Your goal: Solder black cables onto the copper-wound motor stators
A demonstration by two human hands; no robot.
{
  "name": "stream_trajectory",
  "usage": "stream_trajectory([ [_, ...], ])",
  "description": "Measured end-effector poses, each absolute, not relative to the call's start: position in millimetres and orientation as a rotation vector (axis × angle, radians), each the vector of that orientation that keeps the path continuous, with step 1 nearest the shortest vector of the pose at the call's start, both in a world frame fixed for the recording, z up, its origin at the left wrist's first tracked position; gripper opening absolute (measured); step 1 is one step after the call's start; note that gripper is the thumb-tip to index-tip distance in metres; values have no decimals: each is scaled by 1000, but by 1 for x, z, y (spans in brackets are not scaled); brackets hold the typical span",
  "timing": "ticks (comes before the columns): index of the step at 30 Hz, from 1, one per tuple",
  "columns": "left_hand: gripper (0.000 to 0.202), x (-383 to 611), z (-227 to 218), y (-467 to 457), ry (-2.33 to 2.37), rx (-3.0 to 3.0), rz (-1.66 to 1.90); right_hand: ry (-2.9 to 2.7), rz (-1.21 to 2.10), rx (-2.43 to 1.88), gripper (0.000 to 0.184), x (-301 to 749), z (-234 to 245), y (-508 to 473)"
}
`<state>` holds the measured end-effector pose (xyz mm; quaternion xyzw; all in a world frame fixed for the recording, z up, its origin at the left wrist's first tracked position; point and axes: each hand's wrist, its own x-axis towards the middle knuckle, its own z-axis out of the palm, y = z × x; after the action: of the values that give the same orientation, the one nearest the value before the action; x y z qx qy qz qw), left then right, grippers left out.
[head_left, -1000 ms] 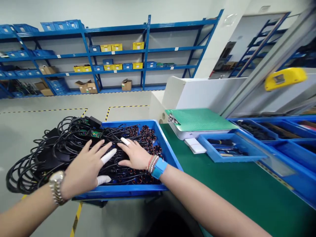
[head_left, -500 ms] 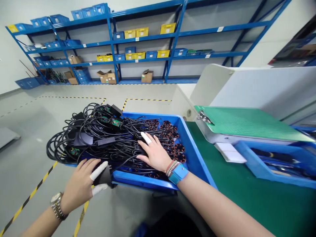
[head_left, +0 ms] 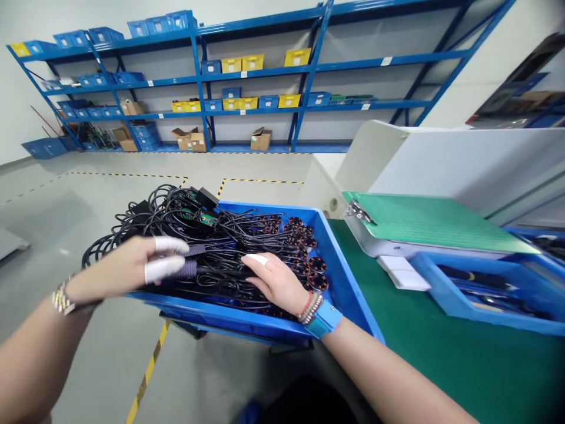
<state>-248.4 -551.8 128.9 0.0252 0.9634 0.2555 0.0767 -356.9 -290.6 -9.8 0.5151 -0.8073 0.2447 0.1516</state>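
The left hand (head_left: 117, 265) pinches a dark ribbed piece (head_left: 189, 270) between white-covered thumb and finger, above the near left part of a blue bin (head_left: 348, 282). Right of that pinch, the right hand (head_left: 280, 285) lies on black cables (head_left: 218, 281); whether its fingers close around any, I cannot tell. Beyond the pinch, cables loop over a green circuit board (head_left: 207, 219). Round copper-coloured parts (head_left: 316, 281) sit past the right hand, near the bin's right wall.
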Motion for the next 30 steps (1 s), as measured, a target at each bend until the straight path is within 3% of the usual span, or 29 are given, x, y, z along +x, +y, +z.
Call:
stream_trajectory([
  [3,54,-304,163,-558,2765,-99,755,-2451,829,1361,41,-367,11,-298],
  [5,66,-342,163,-563,2762,-243,525,-2581,735,1350,43,-378,25,-303],
  [8,69,-378,139,-568,3041,-480,-111,-2710,461,1231,47,-390,33,-308],
  [11,63,-380,111,-573,3232,-494,-270,-2697,359,1127,47,-391,23,-305],
  [16,59,-350,79,-586,3407,156,-506,-2578,410,1009,53,-389,2,-303],
  [22,65,-351,64,-599,3148,176,-497,-2730,470,1116,71,-395,-15,-313],
  [30,62,-411,88,-569,3347,298,-388,-2655,566,1020,65,-388,-28,-307],
])
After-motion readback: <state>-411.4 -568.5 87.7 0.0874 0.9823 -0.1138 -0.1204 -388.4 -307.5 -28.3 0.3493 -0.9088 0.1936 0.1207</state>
